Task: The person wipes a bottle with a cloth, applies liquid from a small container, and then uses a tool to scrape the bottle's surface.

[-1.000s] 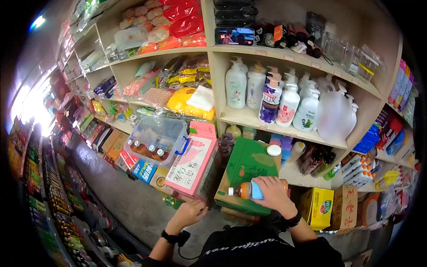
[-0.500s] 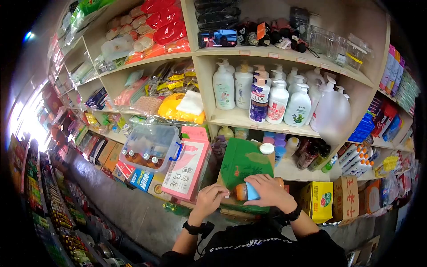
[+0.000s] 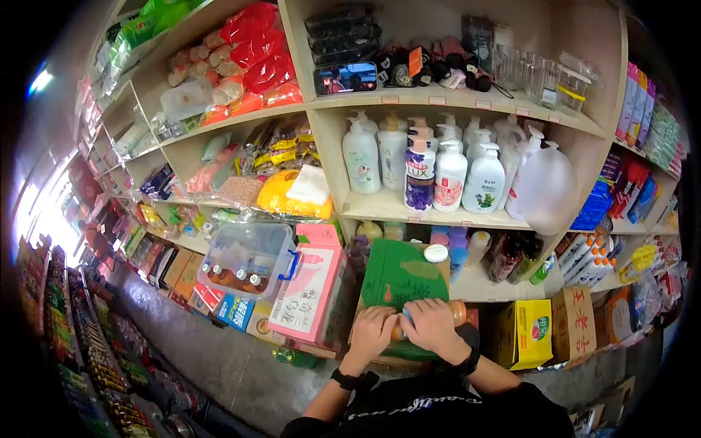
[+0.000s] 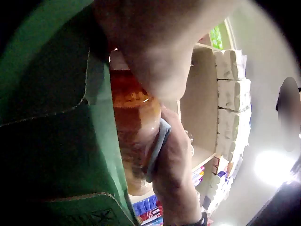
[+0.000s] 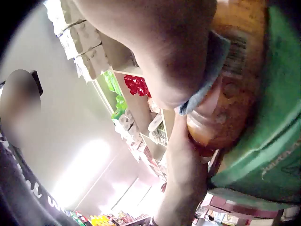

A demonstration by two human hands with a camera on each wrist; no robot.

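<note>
A bottle of orange-brown drink (image 3: 458,312) lies on its side on top of a green carton (image 3: 394,270). My left hand (image 3: 371,336) grips it near the neck, covering most of that end; its white cap (image 4: 118,60) peeks out in the left wrist view. Around the bottle's body, my right hand (image 3: 436,332) holds a folded blue cloth (image 5: 209,70) against the plastic. Only a sliver of cloth shows between the hands in the head view. A round white lid (image 3: 436,253) rests at the carton's far right corner.
Left of the carton stands a pink-and-white box (image 3: 310,292), beside a clear plastic bin (image 3: 248,237) holding several brown bottles (image 3: 232,276). Behind, a shelf bears pump bottles (image 3: 420,179) and a propped phone (image 3: 345,79). A yellow box (image 3: 529,332) stands to the right.
My left hand has come right from beside the pink box, first to the bottle's cap, now onto its neck end. My right hand and the cloth have stayed on the bottle.
</note>
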